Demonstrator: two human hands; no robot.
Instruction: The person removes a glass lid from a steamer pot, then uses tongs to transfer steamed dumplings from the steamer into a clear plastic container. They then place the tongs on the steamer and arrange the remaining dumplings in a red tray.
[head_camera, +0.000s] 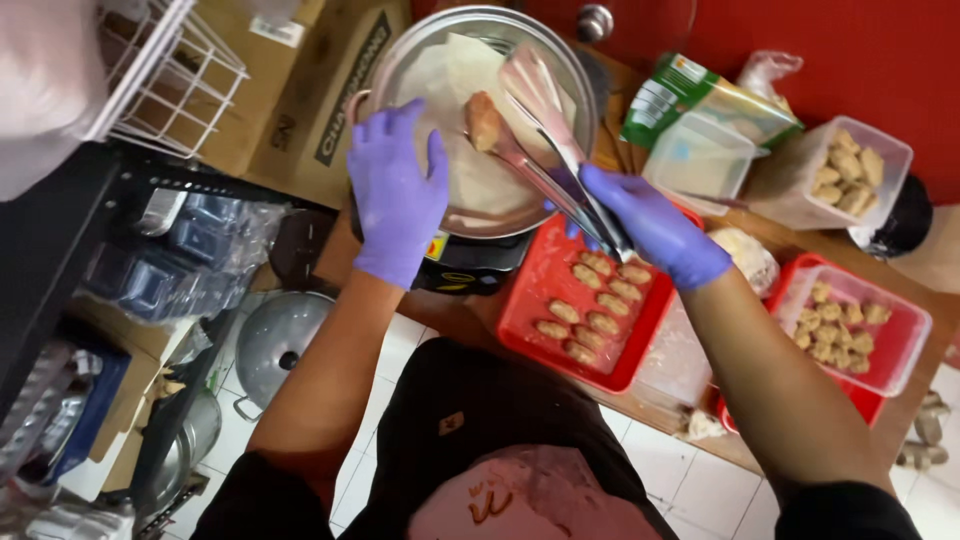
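Both my hands wear purple gloves. My right hand (655, 225) grips metal tongs (545, 135) whose tips pinch a breaded piece (483, 120) over a round metal bowl (400, 50) lined with white paper. My left hand (397, 190) rests on the bowl's near left rim, fingers spread along it. Below the tongs lies a red tray (530, 300) with several breaded pieces in rows.
A clear tub (890, 345) of breaded pieces sits in another red tray at the right, a second tub (855, 165) behind it, and an empty clear container (700, 160) by a green packet (680, 95). Cardboard boxes and a wire rack (170, 80) stand left; metal lids lie on the tiled floor.
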